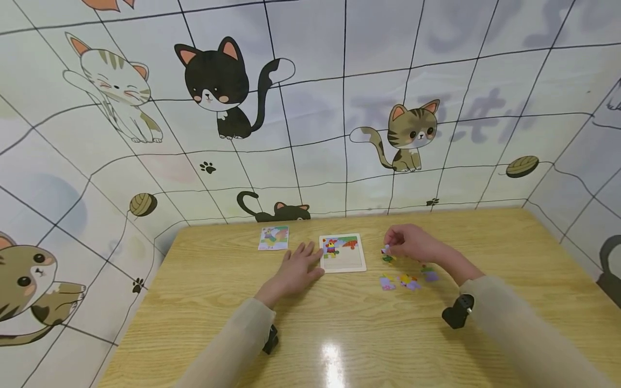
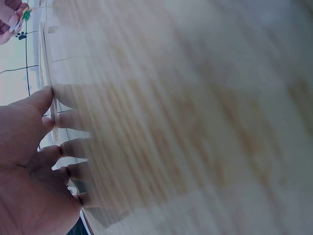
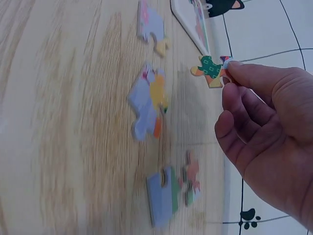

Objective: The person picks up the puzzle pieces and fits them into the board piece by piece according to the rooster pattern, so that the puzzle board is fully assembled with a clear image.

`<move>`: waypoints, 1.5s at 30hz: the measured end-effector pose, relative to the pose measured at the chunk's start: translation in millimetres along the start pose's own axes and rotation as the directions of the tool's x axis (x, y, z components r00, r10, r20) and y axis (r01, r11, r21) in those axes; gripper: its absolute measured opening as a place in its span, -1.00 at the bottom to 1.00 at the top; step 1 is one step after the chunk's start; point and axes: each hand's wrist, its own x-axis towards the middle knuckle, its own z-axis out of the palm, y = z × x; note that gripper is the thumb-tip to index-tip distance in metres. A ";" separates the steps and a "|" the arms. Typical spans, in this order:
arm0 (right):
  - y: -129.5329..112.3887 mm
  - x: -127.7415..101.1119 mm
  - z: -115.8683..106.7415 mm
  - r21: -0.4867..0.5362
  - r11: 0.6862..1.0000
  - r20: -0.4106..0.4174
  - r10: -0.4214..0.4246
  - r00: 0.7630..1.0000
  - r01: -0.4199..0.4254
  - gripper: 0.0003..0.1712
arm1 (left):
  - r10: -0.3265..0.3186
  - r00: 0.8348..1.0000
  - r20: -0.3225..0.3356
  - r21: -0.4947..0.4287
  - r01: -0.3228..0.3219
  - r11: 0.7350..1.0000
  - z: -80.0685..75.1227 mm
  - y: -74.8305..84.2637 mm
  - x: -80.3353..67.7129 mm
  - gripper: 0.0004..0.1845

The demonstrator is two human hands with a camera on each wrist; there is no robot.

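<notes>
Right hand: pinching one green-patterned puzzle piece. Left hand: spread, at edge of white-rimmed tray. Loose pieces: on desk.

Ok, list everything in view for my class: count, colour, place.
Puzzle board: one, white, mid-table
Held piece: one, multicoloured, above table
Loose pieces: at least four, multicoloured, right of board
Picture card: one, multicoloured, left of board
Table: one, tan, below
Walls: three, pale, around
Printed cats: at least five, mixed, walls
Yarn balls: two, olive, walls
Paw prints: at least three, black, walls
Wrist cameras: two, black, wrists
Sleeves: two, beige, forearms
Left hand: one, beside board
Right hand: one, gripping piece
</notes>
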 end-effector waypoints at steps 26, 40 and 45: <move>-31.3 61.8 68.6 0.229 0.971 -0.070 0.092 0.993 -0.074 -0.80 | -0.017 1.000 0.013 0.010 0.017 1.000 -0.2 -0.4 2.4 -0.36; -30.7 70.5 81.9 0.030 0.999 -0.165 0.036 0.986 -0.031 -0.73 | -0.014 1.000 -0.004 0.027 0.014 1.000 -0.4 -0.3 3.0 -0.37; -30.2 71.3 86.0 -0.013 1.000 -0.157 0.012 0.988 -0.014 -0.73 | -0.022 1.000 -0.002 0.030 0.022 0.999 -0.1 -1.6 2.4 -0.37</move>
